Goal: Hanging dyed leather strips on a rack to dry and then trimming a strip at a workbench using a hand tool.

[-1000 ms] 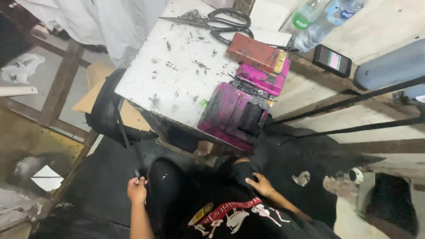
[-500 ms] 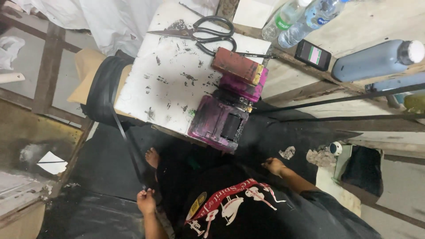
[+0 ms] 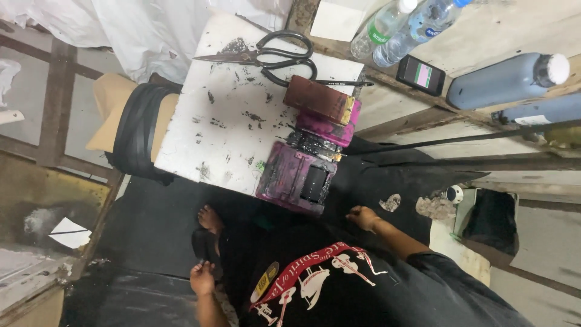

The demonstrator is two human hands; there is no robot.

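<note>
Both hands below pink block.

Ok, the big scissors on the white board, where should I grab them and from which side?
Grip the scissors by the black handle loops, probably from the bottle side. They lie flat, blades closed, tips pointing toward the white cloth, loops nearest the brown block. That keeps fingers off the blades.
</note>
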